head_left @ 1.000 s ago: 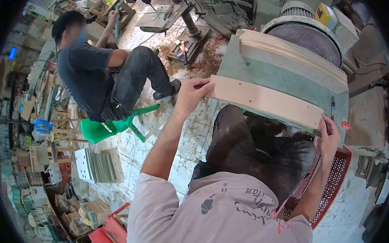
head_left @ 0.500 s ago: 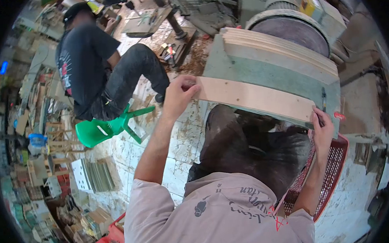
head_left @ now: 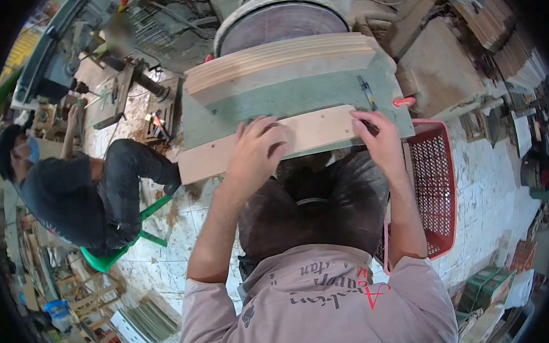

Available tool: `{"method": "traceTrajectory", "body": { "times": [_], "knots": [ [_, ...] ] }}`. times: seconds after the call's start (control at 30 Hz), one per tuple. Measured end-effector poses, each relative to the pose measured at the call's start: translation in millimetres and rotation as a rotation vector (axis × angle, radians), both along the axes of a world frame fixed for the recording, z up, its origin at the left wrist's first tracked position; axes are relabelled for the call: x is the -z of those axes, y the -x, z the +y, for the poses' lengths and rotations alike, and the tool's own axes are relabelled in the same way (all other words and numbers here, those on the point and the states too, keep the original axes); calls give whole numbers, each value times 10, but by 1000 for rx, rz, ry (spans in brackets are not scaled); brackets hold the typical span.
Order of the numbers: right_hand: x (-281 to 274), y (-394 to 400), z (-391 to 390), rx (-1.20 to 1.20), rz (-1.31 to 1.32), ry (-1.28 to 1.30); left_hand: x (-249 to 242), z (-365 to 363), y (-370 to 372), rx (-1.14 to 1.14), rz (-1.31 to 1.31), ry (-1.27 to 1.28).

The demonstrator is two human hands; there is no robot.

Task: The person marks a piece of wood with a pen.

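Note:
A long pale wooden board (head_left: 312, 129) with small dark holes lies along the near edge of the green table (head_left: 283, 98). Over its middle is my left hand (head_left: 256, 149), fingers spread and bent, resting on the board. My right hand (head_left: 378, 135) is at the board's right end, thumb and fingers apart around the corner. Behind the board, a row of similar boards (head_left: 281, 64) stands stacked together in front of a round sanding disc (head_left: 282, 27). A slim dark and yellow tool (head_left: 367, 92) lies on the table at the right.
Another person (head_left: 64, 189) sits on a green stool (head_left: 108, 260) at the left, near a small work table (head_left: 106, 90). A red basket (head_left: 434, 188) stands by my right arm. A red-handled object (head_left: 404, 102) is at the table's right edge. Slats (head_left: 146, 321) lie lower left.
My left hand has moved from the board's left end to its middle, and its fingers have opened. The view has turned right, so the table and disc appear further left.

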State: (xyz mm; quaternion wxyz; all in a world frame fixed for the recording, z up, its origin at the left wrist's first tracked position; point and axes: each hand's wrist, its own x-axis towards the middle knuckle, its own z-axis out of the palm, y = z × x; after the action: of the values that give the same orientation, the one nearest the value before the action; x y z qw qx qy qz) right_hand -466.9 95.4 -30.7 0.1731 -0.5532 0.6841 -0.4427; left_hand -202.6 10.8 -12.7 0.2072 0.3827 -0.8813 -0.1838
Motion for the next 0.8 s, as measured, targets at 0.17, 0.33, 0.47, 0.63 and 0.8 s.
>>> {"method": "traceTrajectory", "body": {
  "times": [0.17, 0.33, 0.47, 0.63, 0.8],
  "knots": [
    [30, 5, 0, -8, -66, -5, -2, -29, 523, 223, 16, -21],
    [-29, -27, 21, 2, -89, -19, 15, -6, 790, 261, -20, -17],
    [-42, 2, 36, 12, -103, -60, 71, -13, 838, 235, -29, -27],
    [19, 123, 23, -5, -287, -8, 81, -23, 836, 236, -22, -22],
    [-182, 396, 20, 195, -54, -147, 71, -15, 846, 237, -35, -7]
  ]
}}
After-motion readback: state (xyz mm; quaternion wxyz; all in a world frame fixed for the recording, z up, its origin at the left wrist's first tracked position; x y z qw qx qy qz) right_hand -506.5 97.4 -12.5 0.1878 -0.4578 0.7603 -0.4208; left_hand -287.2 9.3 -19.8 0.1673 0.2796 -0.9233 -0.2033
